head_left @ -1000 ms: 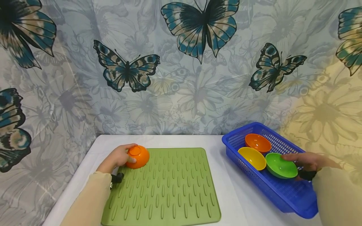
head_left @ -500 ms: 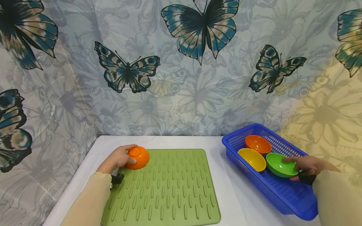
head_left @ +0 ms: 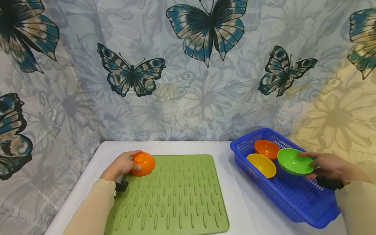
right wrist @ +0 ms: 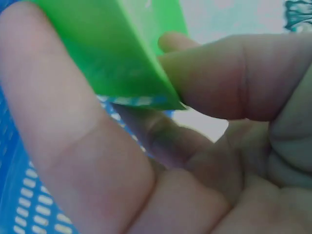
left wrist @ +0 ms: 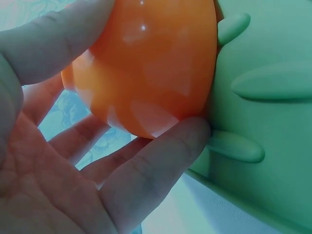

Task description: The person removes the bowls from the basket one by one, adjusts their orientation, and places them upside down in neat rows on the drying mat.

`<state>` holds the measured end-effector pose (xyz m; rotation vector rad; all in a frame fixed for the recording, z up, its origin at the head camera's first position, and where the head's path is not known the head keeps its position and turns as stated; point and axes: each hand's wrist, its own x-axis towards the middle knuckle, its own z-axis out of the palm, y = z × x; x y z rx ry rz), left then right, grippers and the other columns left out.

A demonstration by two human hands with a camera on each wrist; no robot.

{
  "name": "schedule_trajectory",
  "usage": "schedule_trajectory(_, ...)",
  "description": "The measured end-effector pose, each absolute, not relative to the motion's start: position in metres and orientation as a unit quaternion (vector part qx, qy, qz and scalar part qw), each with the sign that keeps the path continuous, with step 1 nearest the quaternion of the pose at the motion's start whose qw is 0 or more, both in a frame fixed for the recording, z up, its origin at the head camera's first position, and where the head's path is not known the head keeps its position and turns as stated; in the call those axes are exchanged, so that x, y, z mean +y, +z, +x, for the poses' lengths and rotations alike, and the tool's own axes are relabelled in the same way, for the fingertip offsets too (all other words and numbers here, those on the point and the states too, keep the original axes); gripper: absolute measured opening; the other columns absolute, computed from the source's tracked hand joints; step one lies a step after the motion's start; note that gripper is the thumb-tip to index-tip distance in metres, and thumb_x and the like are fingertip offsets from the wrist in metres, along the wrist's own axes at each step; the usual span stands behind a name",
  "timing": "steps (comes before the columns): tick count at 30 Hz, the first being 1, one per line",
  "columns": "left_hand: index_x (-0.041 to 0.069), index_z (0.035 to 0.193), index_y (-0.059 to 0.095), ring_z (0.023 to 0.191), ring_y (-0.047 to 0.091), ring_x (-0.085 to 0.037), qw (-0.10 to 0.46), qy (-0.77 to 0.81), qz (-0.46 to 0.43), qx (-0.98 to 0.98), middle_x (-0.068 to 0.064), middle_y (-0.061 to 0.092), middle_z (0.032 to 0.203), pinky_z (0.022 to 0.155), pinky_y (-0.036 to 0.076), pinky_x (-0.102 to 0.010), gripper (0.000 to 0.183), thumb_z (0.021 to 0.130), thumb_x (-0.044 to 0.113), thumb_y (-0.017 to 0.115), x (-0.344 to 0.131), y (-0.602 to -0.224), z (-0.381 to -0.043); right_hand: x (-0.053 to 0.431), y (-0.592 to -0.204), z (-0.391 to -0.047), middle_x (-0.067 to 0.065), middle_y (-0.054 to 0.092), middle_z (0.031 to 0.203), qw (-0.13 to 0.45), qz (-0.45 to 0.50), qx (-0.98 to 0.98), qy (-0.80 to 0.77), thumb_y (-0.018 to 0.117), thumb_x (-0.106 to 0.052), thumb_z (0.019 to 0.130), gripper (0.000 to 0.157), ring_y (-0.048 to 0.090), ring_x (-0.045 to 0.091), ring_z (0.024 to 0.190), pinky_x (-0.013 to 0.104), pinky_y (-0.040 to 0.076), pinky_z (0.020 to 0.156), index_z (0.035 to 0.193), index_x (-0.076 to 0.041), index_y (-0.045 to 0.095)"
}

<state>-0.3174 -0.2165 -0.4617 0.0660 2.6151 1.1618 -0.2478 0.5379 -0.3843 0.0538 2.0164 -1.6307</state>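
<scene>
Now higher than half a second ago: green bowl (head_left: 293, 163), pinched in my right hand (head_left: 330, 166), over the blue basket (head_left: 283, 200). Looks freed from the basket floor. Left hand (head_left: 124, 164) grips upturned orange bowl (head_left: 147, 165), far left corner of green mat (head_left: 176, 195).

A glossy orange round bowl (head_left: 146, 164) sits upside down at the green ridged mat's (head_left: 173, 195) far left corner; a glossy green round bowl (head_left: 290, 161) is held mouth-up over the blue perforated basket (head_left: 306, 197).
</scene>
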Motion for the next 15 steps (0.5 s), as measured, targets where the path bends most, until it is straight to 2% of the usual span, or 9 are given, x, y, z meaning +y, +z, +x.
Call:
schedule_trajectory(2,0.013,0.151,0.046,0.121,0.048,-0.039,0.137,0.401,0.025,0.906,-0.025,0.045,0.145,0.092,0.045,-0.051,0.079,0.08,0.008,0.082,-0.217,-0.461,-0.316,0.534,-0.38,-0.245,0.036,0.028,0.124,0.261,0.022,0.729,-0.632,0.034,0.017,0.092,0.067,0.063,0.036,0.09,0.049,0.056,0.082,0.108,-0.037,0.071)
schedule_trajectory(5,0.012,0.151,0.046,0.122,0.048,-0.039,0.134,0.401,0.028,0.906,-0.025,0.046,0.144,0.093,0.044,-0.053,0.079,0.08,0.008,0.082,-0.217,-0.46,-0.315,0.526,-0.375,-0.241,0.027,0.036,0.123,0.259,0.022,0.672,-0.694,0.029,0.017,0.095,0.068,0.064,0.036,0.097,0.052,0.051,0.089,0.108,-0.032,0.075)
schedule_trajectory(9,0.012,0.15,0.048,0.107,0.051,-0.034,0.134,0.402,0.022,0.905,-0.025,0.048,0.142,0.081,0.046,-0.044,0.079,0.079,0.007,0.082,-0.216,-0.458,-0.314,0.508,-0.369,-0.238,0.006,0.051,0.113,0.245,0.005,0.61,-0.753,0.028,0.017,0.095,0.064,0.064,0.034,0.099,0.052,0.051,0.09,0.112,-0.023,0.075)
schedule_trajectory(12,0.012,0.15,0.048,0.098,0.049,-0.034,0.136,0.403,0.017,0.905,-0.025,0.048,0.141,0.073,0.045,-0.04,0.079,0.079,0.006,0.082,-0.215,-0.457,-0.314,0.484,-0.363,-0.237,0.011,0.038,0.128,0.203,-0.008,0.617,-0.76,0.03,0.016,0.096,0.059,0.065,0.03,0.099,0.051,0.053,0.087,0.115,-0.02,0.073)
schedule_trajectory(15,0.012,0.149,0.048,0.103,0.051,-0.034,0.133,0.4,0.018,0.907,-0.025,0.048,0.141,0.078,0.046,-0.041,0.079,0.078,0.006,0.083,-0.215,-0.458,-0.314,0.455,-0.354,-0.236,0.02,0.008,0.143,0.17,-0.015,0.645,-0.745,0.034,0.014,0.097,0.055,0.065,0.026,0.099,0.051,0.053,0.086,0.118,-0.022,0.069)
